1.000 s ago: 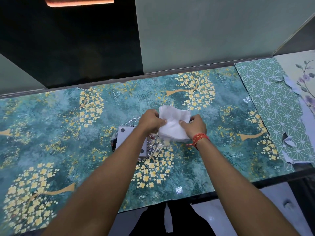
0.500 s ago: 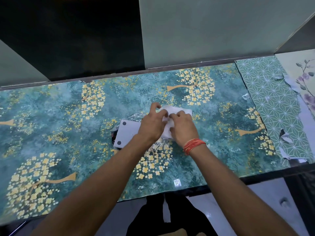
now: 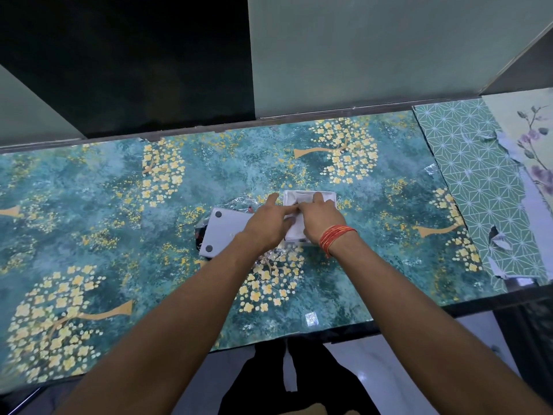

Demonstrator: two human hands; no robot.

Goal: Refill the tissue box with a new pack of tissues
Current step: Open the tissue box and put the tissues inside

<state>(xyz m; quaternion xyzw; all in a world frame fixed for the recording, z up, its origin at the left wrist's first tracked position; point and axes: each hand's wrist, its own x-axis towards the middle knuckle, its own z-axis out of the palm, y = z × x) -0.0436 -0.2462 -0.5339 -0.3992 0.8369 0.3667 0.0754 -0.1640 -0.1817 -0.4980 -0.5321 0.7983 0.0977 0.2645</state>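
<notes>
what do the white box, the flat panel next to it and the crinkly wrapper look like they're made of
White box: looks like rigid matte plastic or coated board, with thin straight walls; which one is unclear. Flat panel: smooth pale grey, likely plastic, with small round dark feet at its corners. Crinkly wrapper: thin clear plastic film, creased and glinting. Tissues under the hands: soft white paper.

Tissue box [image 3: 309, 196] mid-table [image 3: 89, 205], open top up. Tissues [image 3: 294, 232] in box. Both hands over box: left hand [image 3: 266, 224] left side, right hand [image 3: 321, 218] right. Lid [image 3: 223, 232] just left of box, on plastic wrapper [image 3: 242, 202].
</notes>
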